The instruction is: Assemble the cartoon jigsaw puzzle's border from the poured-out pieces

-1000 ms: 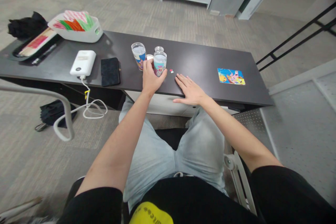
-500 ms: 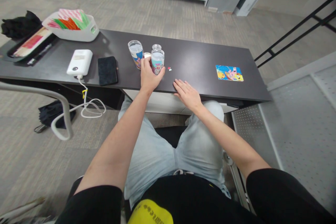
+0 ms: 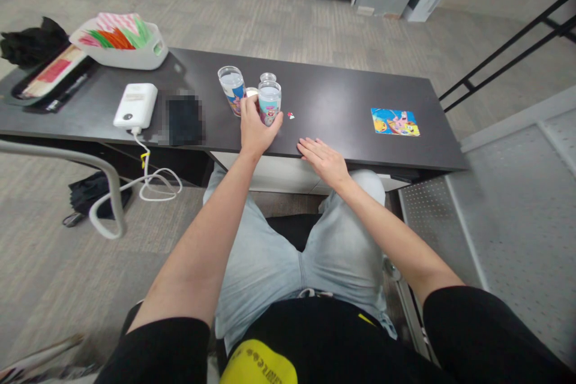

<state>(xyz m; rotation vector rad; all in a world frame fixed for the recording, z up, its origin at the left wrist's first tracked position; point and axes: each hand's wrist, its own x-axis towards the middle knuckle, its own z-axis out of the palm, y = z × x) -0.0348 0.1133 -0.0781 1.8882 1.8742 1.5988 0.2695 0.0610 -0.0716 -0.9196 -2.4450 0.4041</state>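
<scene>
My left hand (image 3: 257, 128) is wrapped round a clear drinking glass (image 3: 270, 103) with a teal cartoon print, which stands on the dark table (image 3: 333, 93). Just left of it is a second glass (image 3: 233, 91) with a blue cartoon print. Behind my fingers shows part of a small white-topped item (image 3: 252, 92), mostly hidden. Another clear glass rim (image 3: 267, 77) peeks out behind the held glass. My right hand (image 3: 324, 160) lies flat on the table's front edge, fingers stretched out and holding nothing. A tiny red and white piece (image 3: 290, 115) lies between the hands.
A blue cartoon card (image 3: 395, 122) lies at the right. To the left are a blurred dark flat object (image 3: 184, 120), a white power bank (image 3: 135, 106) with a hanging cable (image 3: 157, 197), a white basket (image 3: 128, 59) of colourful items and a black tray (image 3: 33, 99).
My left hand keeps its hold on the glass, and my right hand rests in the same place. The view has shifted very slightly.
</scene>
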